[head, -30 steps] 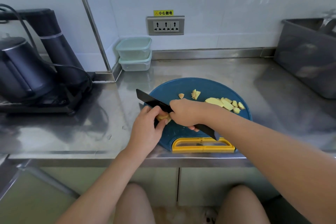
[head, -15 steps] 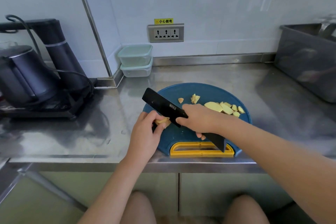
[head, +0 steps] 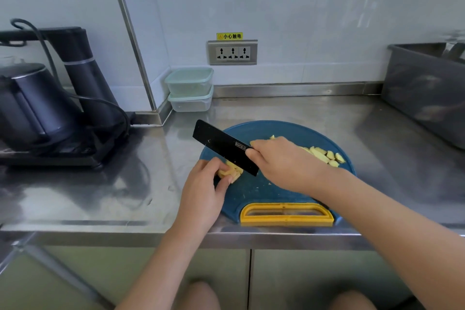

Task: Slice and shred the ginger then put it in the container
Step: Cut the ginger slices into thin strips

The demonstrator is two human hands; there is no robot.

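A round blue cutting board (head: 271, 191) with a yellow handle lies at the counter's front edge. My left hand (head: 205, 189) pinches a small pale piece of ginger (head: 230, 171) at the board's left side. My right hand (head: 284, 163) grips a black-bladed knife (head: 224, 146); its blade slants up to the left and its lower end rests against the ginger. Several cut ginger slices (head: 324, 155) lie on the board's right side, partly hidden by my right hand. Two stacked clear containers with pale green lids (head: 190, 88) stand in the back corner.
A black kettle on its base (head: 37, 113) with a cord stands at the left. A grey bin (head: 427, 93) sits at the far right. A wall socket (head: 232, 52) is above the steel counter (head: 327, 113).
The knife blade has turned from edge-on to showing its flat side and now sits on the ginger. My left hand stays on the piece. The camera view has shifted down a little.
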